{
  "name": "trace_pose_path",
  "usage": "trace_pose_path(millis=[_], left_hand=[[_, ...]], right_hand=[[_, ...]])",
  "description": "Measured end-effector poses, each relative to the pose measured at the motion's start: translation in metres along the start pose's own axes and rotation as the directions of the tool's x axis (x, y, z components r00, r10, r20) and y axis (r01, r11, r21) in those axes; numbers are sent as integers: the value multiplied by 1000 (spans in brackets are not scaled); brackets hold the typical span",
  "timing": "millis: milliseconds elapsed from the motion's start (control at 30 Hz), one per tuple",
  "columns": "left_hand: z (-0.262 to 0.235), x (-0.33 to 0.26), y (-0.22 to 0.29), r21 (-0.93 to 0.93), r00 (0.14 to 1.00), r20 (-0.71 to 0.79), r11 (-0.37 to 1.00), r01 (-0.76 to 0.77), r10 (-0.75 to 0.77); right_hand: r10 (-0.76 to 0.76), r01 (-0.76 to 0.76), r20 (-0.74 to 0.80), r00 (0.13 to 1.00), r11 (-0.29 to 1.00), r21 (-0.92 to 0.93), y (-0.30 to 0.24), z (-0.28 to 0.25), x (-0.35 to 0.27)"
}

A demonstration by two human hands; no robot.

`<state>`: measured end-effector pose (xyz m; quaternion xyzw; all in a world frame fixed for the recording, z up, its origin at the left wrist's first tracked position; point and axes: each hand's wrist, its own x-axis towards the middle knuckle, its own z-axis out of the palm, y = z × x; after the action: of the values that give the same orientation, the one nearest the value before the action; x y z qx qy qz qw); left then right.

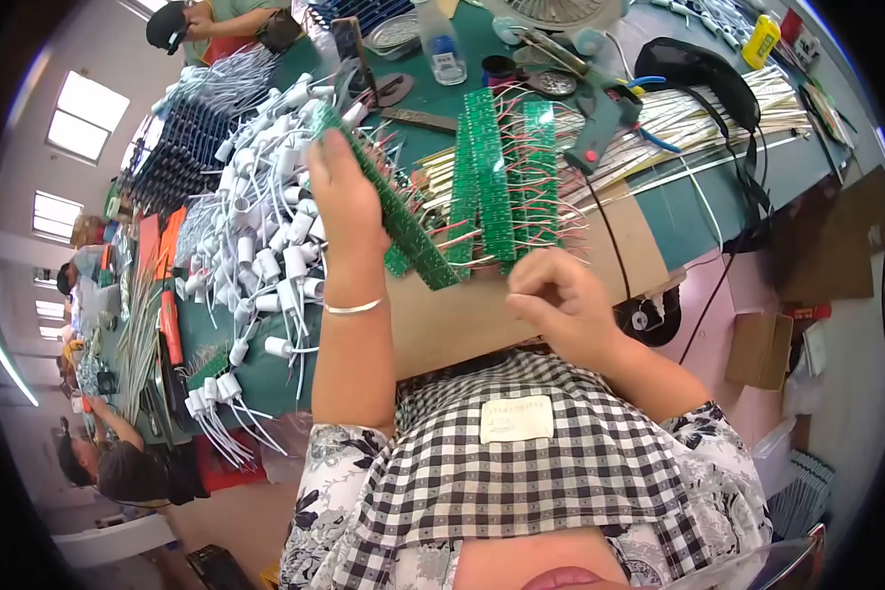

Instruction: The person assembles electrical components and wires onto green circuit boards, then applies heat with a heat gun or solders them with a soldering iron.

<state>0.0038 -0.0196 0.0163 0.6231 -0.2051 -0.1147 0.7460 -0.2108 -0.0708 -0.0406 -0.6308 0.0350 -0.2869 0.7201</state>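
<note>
My left hand [347, 192] grips a long green circuit board panel [403, 231], which stands tilted on edge with its lower end toward me. Red and white wires show along the panel's right side. My right hand [563, 303] is closed, fingers curled toward the thumb, just beyond the near end of more panels; whatever it may hold is hidden. Those green panels [497, 187] lie side by side on a brown board [600, 236], with rows of red and white wires sticking out. A further green panel [540, 133] lies to their right.
White cylindrical lamp parts with wires [256, 206] are heaped at left. At the back are a plastic bottle [442, 49], a glue gun [600, 118], blue-handled pliers [659, 141], a fan [560, 12] and a black bag [698, 74]. Light strips [737, 108] lie at right. Other people work nearby.
</note>
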Motion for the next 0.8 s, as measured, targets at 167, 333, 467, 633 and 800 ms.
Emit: trace_pose_path(millis=[167,333,467,633,800], left_hand=[[95,13,-36,-69,934,335,985,156,-125],[96,33,-106,689,855,351,513,-512,383],[85,30,-102,644,855,216,589,-488,472],[-23,37,-77,900,768,172,219,-377,617],[-62,17,-77,929,985,-23,368,-42,170]], right_hand=[[68,-59,-145,987,996,68,-8,-61,-12],[227,-216,-170,959,973,79,-3,-68,-23],[217,-222,-179,960,975,-9,7,-70,-28],[174,-172,-6,985,964,-204,11,-59,-28],[271,-187,180,946,906,-380,11,-31,-16]])
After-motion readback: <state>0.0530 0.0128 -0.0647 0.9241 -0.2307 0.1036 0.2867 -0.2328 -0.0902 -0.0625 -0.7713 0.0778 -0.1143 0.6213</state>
